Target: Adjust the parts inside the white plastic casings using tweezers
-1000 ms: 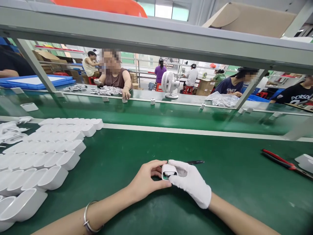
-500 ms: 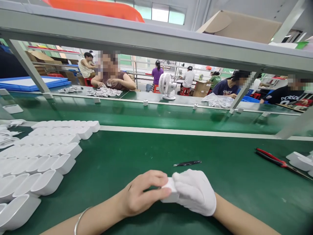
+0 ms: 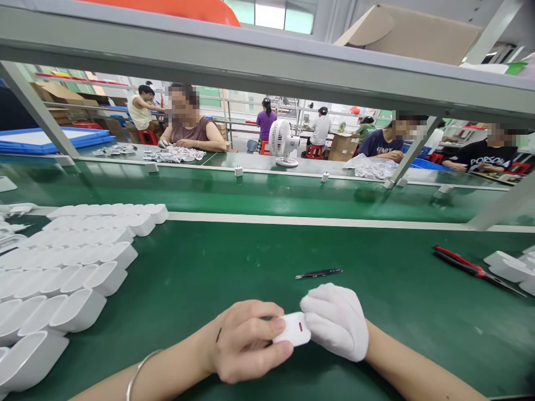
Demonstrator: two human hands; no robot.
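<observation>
The left hand, bare, pinches one end of the case between thumb and fingers. The right hand, gloved, closes on the opposite end. The case is held just above the mat, directly in front of the person.

Progress, as a judgement: the case appears closed, with a small red mark on its upper face; work on this unit looks near its end. Rows of shells, well left of the case, appear still open. Further white parts lie far right of the case, cut off by the frame edge.

Tweezers lie just beyond the case, untouched. A red-handled tool lies right of the case.

The case underside and the gloved fingertips are hidden.
</observation>
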